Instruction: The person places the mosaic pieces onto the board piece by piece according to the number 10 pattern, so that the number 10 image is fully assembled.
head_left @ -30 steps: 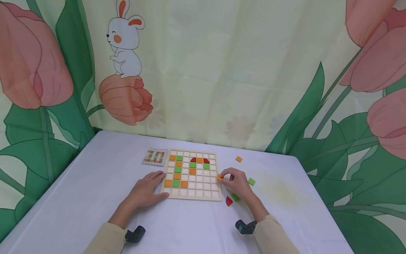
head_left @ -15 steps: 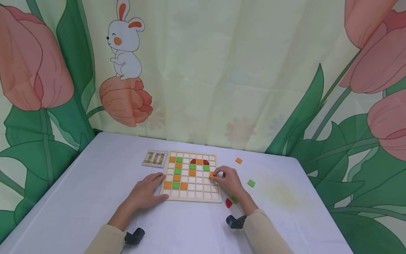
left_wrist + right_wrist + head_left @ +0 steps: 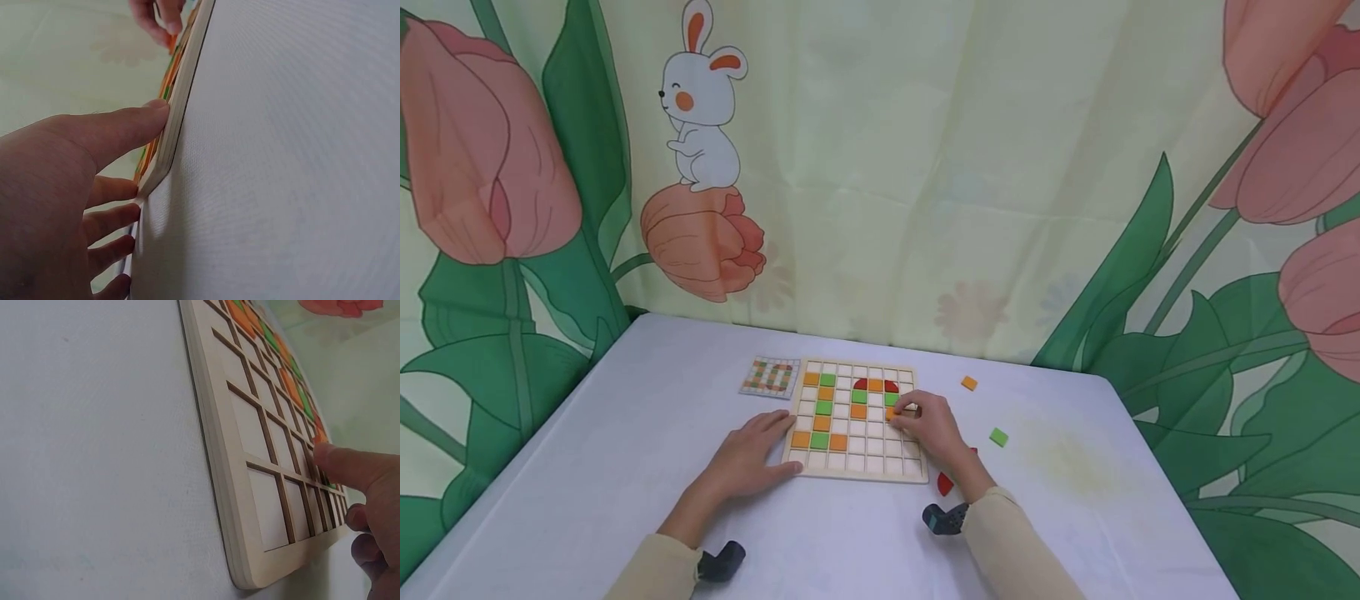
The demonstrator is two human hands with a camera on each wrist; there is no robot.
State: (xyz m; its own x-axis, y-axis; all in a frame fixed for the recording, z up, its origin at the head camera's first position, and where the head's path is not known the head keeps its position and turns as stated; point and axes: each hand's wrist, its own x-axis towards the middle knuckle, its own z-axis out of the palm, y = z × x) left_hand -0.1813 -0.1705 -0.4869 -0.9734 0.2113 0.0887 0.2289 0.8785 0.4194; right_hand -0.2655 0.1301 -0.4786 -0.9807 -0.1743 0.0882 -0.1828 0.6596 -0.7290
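Note:
A wooden grid board (image 3: 877,466) lies on the table, with orange and green square tiles and red quarter-round tiles in some of its cells. My left hand (image 3: 748,454) rests against its left side with fingers extended. In the left wrist view the thumb (image 3: 134,128) lies on the board's front rim. My right hand (image 3: 932,429) pinches an orange square tile (image 3: 891,413) between thumb and forefinger, over the right part of the board, just below a green tile (image 3: 891,399). In the right wrist view the fingers largely hide that tile.
A patterned card (image 3: 770,377) lies left of the board. To the right are a loose orange tile (image 3: 969,383), a green tile (image 3: 998,437) and a red tile (image 3: 945,483); the right forearm partly covers more red. A printed curtain (image 3: 865,208) hangs behind the table.
My right hand has carried the orange tile leftward, from beside the board's right edge to over its cells. The left hand has stayed against the board.

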